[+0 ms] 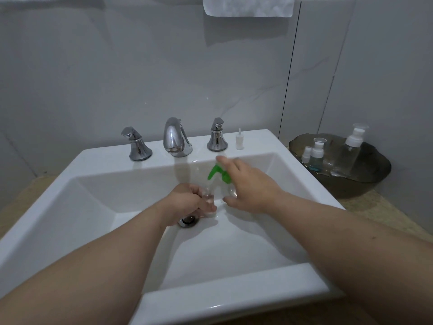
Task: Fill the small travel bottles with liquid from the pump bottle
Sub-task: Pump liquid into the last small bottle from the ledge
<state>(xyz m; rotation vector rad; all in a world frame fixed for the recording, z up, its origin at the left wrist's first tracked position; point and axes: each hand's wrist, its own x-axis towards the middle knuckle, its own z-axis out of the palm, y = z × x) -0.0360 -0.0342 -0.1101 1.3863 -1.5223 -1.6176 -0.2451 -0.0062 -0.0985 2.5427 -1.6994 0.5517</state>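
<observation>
While both bare arms reach over the white sink (pixel 98 160), the left hand (pixel 187 202) is clenched around a small clear travel bottle (pixel 209 199), held upright low in the basin just above the chrome drain (pixel 188 220). Right hand (pixel 250 186) sits on a clear pump bottle with a green pump head (pixel 218 173); fingers spread over the top, thumb low on the near side. Green nozzle points down-left toward the travel bottle's mouth; whether it touches, cannot tell. Right grip is loose over the pump, motion-blurred at the fingertips.

On the sink's back ledge: chrome spout (pixel 175 137), two chrome handles, and a small white cap piece (pixel 239 141) standing right of the right handle. On the tan surface (pixel 375 207) right of the sink, a dark bowl (pixel 365 184) holds further clear bottles with white pump tops (pixel 351 151). White towel (pixel 248 5) hangs above.
</observation>
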